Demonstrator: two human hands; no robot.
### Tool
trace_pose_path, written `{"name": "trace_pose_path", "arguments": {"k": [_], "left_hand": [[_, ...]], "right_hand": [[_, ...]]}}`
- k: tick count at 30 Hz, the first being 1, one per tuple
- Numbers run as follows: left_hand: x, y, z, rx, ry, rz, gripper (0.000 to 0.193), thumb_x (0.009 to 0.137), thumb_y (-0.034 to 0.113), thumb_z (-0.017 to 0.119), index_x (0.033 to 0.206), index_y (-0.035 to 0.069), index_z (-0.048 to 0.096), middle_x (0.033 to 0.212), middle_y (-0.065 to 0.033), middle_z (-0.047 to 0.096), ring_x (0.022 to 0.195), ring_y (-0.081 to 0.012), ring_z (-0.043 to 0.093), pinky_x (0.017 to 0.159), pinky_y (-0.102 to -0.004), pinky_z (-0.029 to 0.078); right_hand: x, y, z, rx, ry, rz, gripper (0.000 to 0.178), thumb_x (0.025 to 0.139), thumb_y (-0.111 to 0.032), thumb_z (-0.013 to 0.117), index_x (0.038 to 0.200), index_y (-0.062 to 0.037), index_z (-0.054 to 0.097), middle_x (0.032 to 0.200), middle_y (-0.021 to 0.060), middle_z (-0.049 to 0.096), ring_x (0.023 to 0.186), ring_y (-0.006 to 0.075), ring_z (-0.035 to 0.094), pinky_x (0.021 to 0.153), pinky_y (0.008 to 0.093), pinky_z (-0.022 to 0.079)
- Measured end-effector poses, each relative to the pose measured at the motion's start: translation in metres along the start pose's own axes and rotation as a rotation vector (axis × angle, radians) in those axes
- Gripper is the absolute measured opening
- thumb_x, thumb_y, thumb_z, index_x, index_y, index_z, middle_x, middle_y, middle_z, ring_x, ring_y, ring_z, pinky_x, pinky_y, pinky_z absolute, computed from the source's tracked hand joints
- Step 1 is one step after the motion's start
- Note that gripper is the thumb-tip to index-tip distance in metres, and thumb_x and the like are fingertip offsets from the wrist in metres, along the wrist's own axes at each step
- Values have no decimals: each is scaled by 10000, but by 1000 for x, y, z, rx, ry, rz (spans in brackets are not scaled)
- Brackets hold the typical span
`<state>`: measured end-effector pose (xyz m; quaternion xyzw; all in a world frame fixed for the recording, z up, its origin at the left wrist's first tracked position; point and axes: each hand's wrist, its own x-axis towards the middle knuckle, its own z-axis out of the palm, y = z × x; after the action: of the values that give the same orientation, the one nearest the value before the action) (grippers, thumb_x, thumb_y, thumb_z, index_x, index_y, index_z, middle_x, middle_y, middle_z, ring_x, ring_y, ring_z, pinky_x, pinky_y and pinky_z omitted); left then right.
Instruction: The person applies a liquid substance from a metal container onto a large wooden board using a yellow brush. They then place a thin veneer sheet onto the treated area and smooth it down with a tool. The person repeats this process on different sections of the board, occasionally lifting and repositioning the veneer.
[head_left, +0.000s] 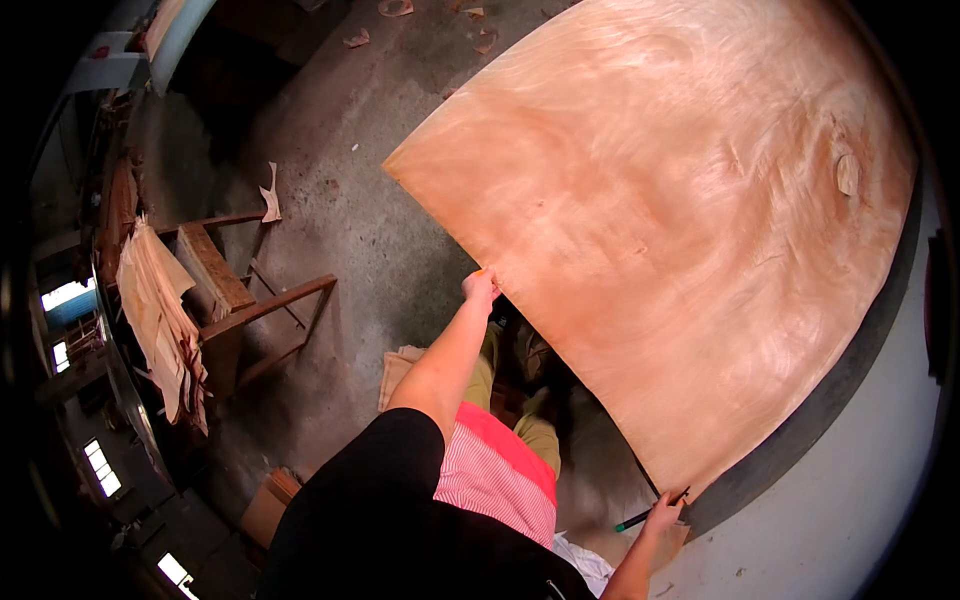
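Note:
A large, thin sheet of reddish-tan wood veneer spreads out before me, with wavy grain and a few knot marks. My left hand is closed on its near edge, left of the middle; a small orange spot shows at the fingers. At the sheet's near right corner, my right hand is closed round a slim, dark, pen-like tool with a green end. The tool's exact kind cannot be made out. Whether the right fingers also grip the veneer corner is unclear.
On the left, a wooden stand is beside a bundle of hanging veneer pieces. Scraps lie on the concrete floor. A pale wall or panel borders the sheet on the right.

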<state>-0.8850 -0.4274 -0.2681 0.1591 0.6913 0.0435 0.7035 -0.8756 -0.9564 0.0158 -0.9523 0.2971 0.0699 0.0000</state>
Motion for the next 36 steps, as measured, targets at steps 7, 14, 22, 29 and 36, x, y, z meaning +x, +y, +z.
{"name": "trace_pose_path", "arguments": {"k": [7, 14, 22, 29, 36], "left_hand": [[0, 43, -9, 122, -70, -54, 181, 787, 194, 550, 876, 41, 510, 742, -42, 543, 617, -143, 532, 561, -274, 461], [-4, 20, 5, 80, -57, -84, 149, 792, 181, 542, 869, 56, 514, 783, -44, 546, 636, -149, 536, 559, -285, 475], [0, 14, 7, 251, 50, 89, 153, 798, 205, 537, 841, 62, 503, 722, -24, 539, 583, -109, 517, 511, -244, 452], [10, 8, 9, 309, 35, 80, 156, 832, 222, 474, 863, 70, 491, 762, -30, 532, 622, -129, 514, 555, -267, 455], [22, -8, 10, 138, -33, 99, 147, 852, 208, 427, 874, 74, 482, 798, -43, 533, 658, -151, 519, 567, -300, 451]], "right_hand": [[-29, -55, -36, -121, -7, -83, 479, 744, -298, 543, 1076, 36, 457, 721, 176, 579, 603, 258, 574, 565, 336, 451], [-10, -38, -16, -282, 214, -319, 501, 737, -337, 542, 1057, 41, 468, 731, 183, 590, 679, 299, 580, 628, 375, 447], [-10, -43, -24, -186, 83, -163, 495, 734, -354, 544, 1050, 19, 472, 635, 143, 580, 583, 262, 579, 587, 360, 451], [7, -8, -2, -126, 26, -133, 475, 754, -293, 534, 1084, 32, 431, 642, 154, 571, 563, 242, 573, 546, 337, 448], [3, -12, -6, 18, -66, -44, 505, 761, -278, 520, 1131, 44, 400, 527, 89, 509, 452, 180, 511, 451, 294, 412]]}}
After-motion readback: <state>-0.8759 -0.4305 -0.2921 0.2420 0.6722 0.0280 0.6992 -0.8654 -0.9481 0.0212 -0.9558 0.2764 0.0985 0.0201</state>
